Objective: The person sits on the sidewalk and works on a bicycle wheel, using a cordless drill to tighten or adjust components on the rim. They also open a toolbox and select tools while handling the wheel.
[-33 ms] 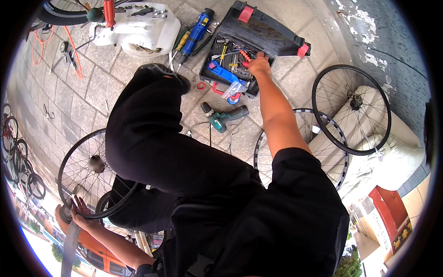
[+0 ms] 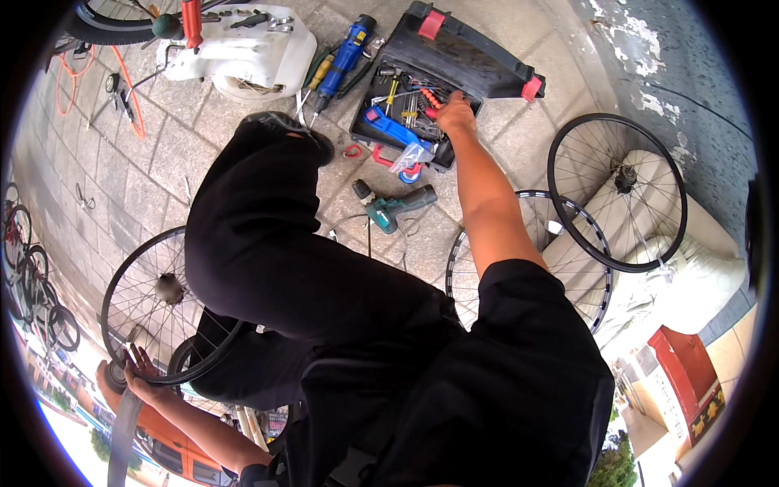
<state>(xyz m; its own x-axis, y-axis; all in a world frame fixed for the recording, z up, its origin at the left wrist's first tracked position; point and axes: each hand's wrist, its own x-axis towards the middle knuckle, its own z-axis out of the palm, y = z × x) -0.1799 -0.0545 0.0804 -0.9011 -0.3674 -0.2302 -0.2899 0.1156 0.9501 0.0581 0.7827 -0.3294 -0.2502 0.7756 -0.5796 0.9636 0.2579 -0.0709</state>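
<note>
At the lower left, my left hand (image 2: 144, 378) is closed on the rim of a spoked bicycle wheel (image 2: 106, 302), its fingertips reaching inside the rim. A grey strap-like strip (image 2: 123, 434) hangs just below that hand. Stretched forward, my right hand (image 2: 456, 115) reaches into the right end of an open black toolbox (image 2: 357, 126). Its fingers are mostly hidden, so what they touch cannot be made out. Beside it in the box lie an orange-red coiled piece (image 2: 431, 99), a blue tool (image 2: 393, 127) and a yellow-handled tool (image 2: 393, 91), among several small metal tools.
A green-black cordless drill (image 2: 388, 213) lies on the paving between my leg and the toolbox. Beyond my foot are a blue power tool (image 2: 344, 63) and a white plastic container (image 2: 280, 49). At right, another wheel (image 2: 554, 154) leans on a beige padded thing (image 2: 706, 215) near the wall.
</note>
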